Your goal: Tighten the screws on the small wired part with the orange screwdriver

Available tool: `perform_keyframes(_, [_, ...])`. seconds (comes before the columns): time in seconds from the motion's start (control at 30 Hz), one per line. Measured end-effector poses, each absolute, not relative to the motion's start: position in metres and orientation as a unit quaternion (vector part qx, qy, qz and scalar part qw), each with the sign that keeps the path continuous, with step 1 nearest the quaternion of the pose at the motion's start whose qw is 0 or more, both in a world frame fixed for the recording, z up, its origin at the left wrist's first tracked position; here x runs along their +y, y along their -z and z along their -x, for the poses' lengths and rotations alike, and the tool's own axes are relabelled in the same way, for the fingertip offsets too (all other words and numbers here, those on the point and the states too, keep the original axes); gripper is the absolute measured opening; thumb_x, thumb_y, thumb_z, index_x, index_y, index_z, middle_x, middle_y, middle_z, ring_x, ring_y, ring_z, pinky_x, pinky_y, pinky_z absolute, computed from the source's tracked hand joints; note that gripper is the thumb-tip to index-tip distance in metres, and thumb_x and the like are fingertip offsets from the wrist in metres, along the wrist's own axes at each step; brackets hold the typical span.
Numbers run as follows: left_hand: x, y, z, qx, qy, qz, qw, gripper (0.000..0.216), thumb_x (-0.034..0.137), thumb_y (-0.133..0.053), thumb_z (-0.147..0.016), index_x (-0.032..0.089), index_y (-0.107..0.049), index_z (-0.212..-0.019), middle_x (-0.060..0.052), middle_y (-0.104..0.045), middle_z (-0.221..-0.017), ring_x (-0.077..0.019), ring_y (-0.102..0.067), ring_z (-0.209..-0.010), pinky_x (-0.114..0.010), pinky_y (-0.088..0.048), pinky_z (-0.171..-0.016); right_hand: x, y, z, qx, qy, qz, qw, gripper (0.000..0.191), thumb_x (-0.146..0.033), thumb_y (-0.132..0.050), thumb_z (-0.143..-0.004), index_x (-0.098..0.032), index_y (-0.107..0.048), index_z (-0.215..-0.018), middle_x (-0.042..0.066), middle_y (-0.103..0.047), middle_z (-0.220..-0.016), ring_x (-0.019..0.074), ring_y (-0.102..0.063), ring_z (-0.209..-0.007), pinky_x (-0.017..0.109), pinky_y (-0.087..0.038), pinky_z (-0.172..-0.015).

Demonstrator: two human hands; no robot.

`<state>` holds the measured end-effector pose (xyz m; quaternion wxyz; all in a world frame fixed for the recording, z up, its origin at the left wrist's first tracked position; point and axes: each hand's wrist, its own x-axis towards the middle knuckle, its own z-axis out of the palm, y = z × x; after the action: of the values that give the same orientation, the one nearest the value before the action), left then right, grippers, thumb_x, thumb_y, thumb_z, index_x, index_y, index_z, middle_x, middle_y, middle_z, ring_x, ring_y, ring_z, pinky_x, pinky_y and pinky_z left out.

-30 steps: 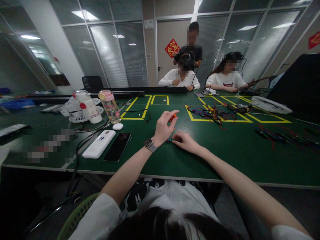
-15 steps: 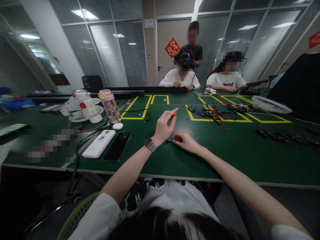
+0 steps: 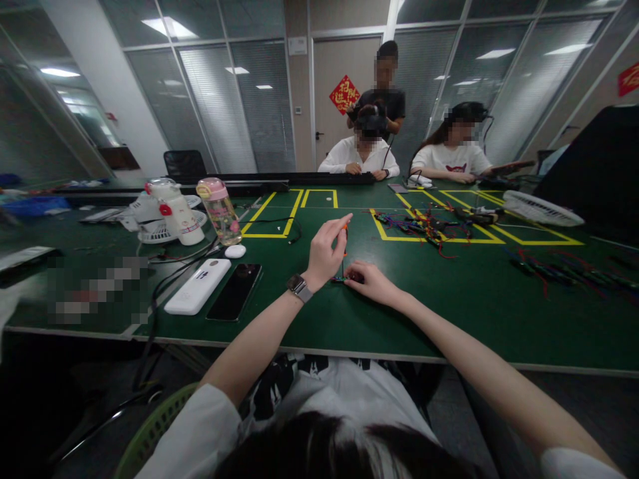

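Observation:
An upright screwdriver (image 3: 343, 266) with an orange handle and thin dark shaft is in my left hand (image 3: 327, 251); the thumb and fingers close round the handle and hide most of it. Its tip comes down to a small part (image 3: 338, 280) with bits of green and red, lying flat on the table. My right hand (image 3: 373, 282) rests on the table to the right of the tip, fingers curled and pinching this small part. Its exact kind is too small to make out.
To my left lie a black phone (image 3: 234, 291), a white power bank (image 3: 198, 287) and a white earbud case (image 3: 235, 251). Two bottles (image 3: 219, 211) stand behind. Tangled wires (image 3: 424, 225) lie ahead right, and a fan grille (image 3: 543, 207) beyond. Other people (image 3: 359, 156) sit across the table (image 3: 449, 313).
My left hand has turned and shifted slightly left on the screwdriver's handle, now covering more of the orange. My right hand stays put.

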<state>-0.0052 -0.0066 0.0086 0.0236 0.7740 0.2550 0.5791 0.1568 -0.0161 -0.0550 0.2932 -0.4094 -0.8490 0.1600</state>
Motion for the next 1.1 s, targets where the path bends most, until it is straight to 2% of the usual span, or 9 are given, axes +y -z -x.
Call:
perform_keyframes(0.17, [-0.0054,-0.0083,0.0038,0.283,-0.588,-0.758,-0.012,0.029,0.028,-0.05,-0.093,0.02,-0.054,-0.121,-0.002,-0.058,-0.089,-0.0125,-0.054,-0.08,-0.026,-0.047,-0.076,-0.0177,0.0534,-0.156,-0.847,-0.163,0.41,0.297,0.006,-0.015,-0.059,-0.08,-0.015,-0.063,-0.085,0.001,-0.055,-0.076,0.0117,-0.051,-0.064,0.024,-0.04,-0.062])
perform_keyframes(0.3, [-0.0065,-0.0086,0.0045,0.29,-0.583,-0.758,-0.018,0.023,0.033,-0.053,-0.091,0.021,-0.06,-0.11,-0.001,-0.053,-0.084,-0.0118,-0.052,-0.077,-0.025,-0.046,-0.073,-0.0183,0.0527,-0.1555,-0.846,-0.162,0.413,0.297,0.006,-0.015,-0.059,-0.079,-0.015,-0.063,-0.084,0.001,-0.055,-0.076,0.012,-0.051,-0.065,0.024,-0.04,-0.061])
perform_keyframes(0.53, [-0.0078,-0.0095,0.0057,0.271,-0.581,-0.768,0.016,0.033,0.024,-0.032,-0.099,0.021,-0.052,-0.125,-0.005,-0.057,-0.101,-0.0139,-0.055,-0.093,-0.028,-0.046,-0.083,-0.0166,0.0546,-0.1561,-0.847,-0.163,0.407,0.301,0.006,-0.016,-0.06,-0.079,-0.015,-0.063,-0.084,0.001,-0.055,-0.077,0.0118,-0.051,-0.064,0.024,-0.041,-0.062])
perform_keyframes(0.67, [-0.0061,-0.0094,0.0051,0.285,-0.588,-0.757,0.002,0.03,0.025,-0.039,-0.097,0.021,-0.053,-0.123,-0.004,-0.057,-0.095,-0.0139,-0.055,-0.088,-0.028,-0.046,-0.08,-0.017,0.0545,-0.1562,-0.847,-0.166,0.405,0.303,0.007,-0.015,-0.059,-0.079,-0.016,-0.063,-0.085,0.001,-0.055,-0.077,0.0115,-0.051,-0.064,0.024,-0.041,-0.062])
perform_keyframes(0.9, [-0.0057,-0.0077,0.0051,0.303,-0.593,-0.746,-0.014,0.019,0.031,-0.052,-0.092,0.022,-0.062,-0.106,-0.001,-0.05,-0.087,-0.0118,-0.051,-0.077,-0.025,-0.046,-0.073,-0.0175,0.0537,-0.1557,-0.847,-0.162,0.41,0.297,0.007,-0.015,-0.059,-0.079,-0.015,-0.063,-0.085,0.002,-0.055,-0.077,0.0117,-0.051,-0.064,0.024,-0.041,-0.061])
perform_keyframes(1.1, [-0.0062,-0.0068,0.0059,0.286,-0.581,-0.762,0.015,0.033,0.026,-0.032,-0.098,0.022,-0.053,-0.124,-0.006,-0.054,-0.106,-0.0152,-0.054,-0.099,-0.029,-0.046,-0.087,-0.0167,0.0542,-0.156,-0.847,-0.16,0.41,0.297,0.006,-0.016,-0.06,-0.079,-0.016,-0.063,-0.085,0.001,-0.055,-0.077,0.0115,-0.051,-0.064,0.024,-0.04,-0.061])
